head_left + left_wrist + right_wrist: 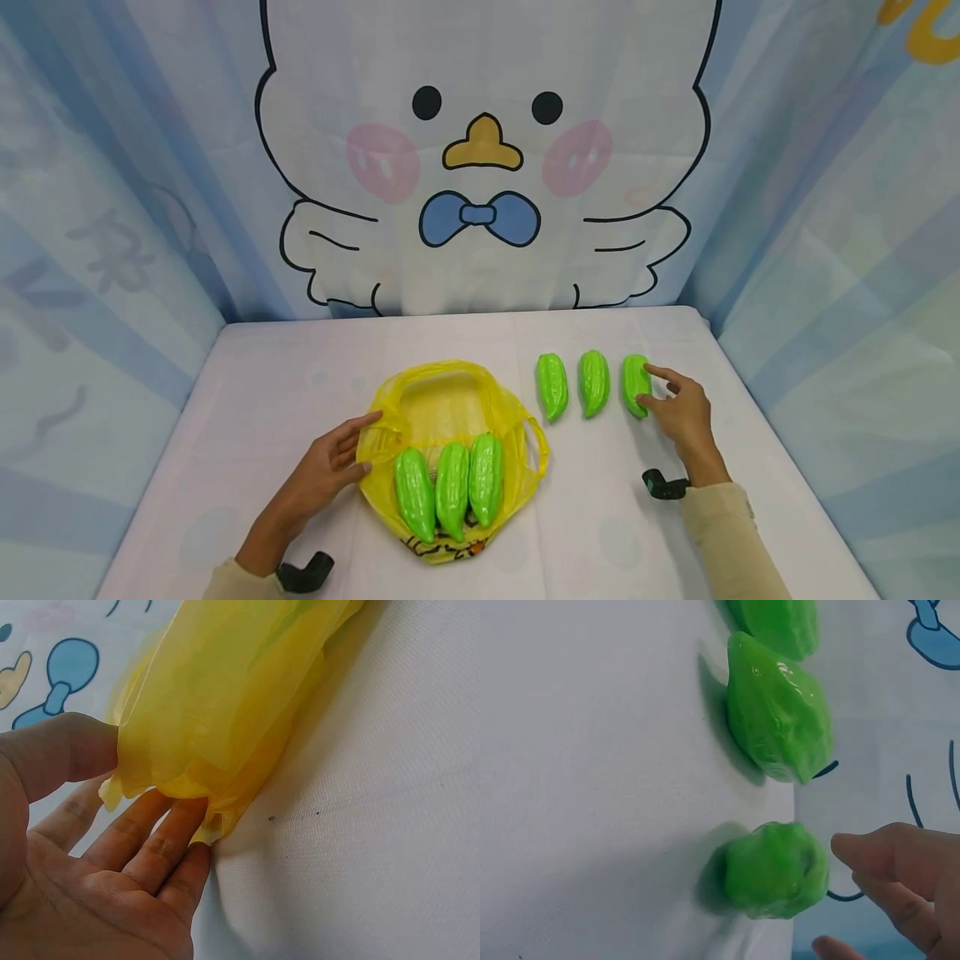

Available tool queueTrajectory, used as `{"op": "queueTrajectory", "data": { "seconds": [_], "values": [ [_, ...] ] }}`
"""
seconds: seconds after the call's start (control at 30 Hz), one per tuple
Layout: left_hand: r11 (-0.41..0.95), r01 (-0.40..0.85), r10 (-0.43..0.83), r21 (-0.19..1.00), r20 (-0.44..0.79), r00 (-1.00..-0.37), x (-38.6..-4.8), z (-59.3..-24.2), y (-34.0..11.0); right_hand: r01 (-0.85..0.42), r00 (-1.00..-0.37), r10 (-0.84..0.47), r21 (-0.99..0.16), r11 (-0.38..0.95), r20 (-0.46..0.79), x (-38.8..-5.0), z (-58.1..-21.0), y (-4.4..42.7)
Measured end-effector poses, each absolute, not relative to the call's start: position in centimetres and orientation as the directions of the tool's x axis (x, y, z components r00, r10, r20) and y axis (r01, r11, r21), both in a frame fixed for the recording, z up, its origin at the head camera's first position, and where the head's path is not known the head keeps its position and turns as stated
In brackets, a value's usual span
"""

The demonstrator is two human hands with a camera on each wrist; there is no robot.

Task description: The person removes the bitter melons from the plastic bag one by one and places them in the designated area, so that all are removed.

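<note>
My left hand (321,473) is at the left edge of a yellow plastic bag (386,504), thumb and fingers spread; in the left wrist view the fingertips of this hand (127,855) touch the thin bag (217,712). Three green ridged pieces (452,492) lie side by side in the bag's mouth. To its right, three more stand in a row on the table. My right hand (684,410) has thumb and index finger beside the rightmost piece (635,385). A small gap shows between that piece (776,870) and the hand (907,881) in the right wrist view.
The other two pieces of the row, a left one (552,386) and a middle one (594,383), lie near the back of the white-covered table (600,533). A printed cloth (480,267) hangs behind the table, with more cloth along both sides.
</note>
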State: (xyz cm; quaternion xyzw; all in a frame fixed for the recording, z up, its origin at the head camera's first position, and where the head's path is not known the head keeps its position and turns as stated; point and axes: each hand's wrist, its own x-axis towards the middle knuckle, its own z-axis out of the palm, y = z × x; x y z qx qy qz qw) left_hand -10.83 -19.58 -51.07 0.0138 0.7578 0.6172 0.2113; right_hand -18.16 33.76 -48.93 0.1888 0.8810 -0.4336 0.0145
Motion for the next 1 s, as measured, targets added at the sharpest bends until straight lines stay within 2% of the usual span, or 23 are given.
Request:
{"op": "queueTrajectory", "data": {
  "seconds": [0.2,0.6,1.0],
  "values": [
    [0.245,-0.243,0.278,0.939,-0.308,-0.91,-10.8,-51.0,-19.5,0.285,-0.944,0.312,-0.749,0.599,-0.11,-17.4,-47.9,32.9],
    [0.244,-0.233,0.289,0.941,-0.3,-0.909,-10.7,-51.2,-19.5,0.107,-0.966,0.253,-0.81,0.577,0.053,-14.2,-44.5,28.9],
    [0.261,-0.231,0.279,0.937,-0.303,-0.911,-10.7,-51.4,-19.6,-0.034,-0.979,0.153,-0.854,0.52,0.133,-11.0,-44.2,23.5]
  ]
}}
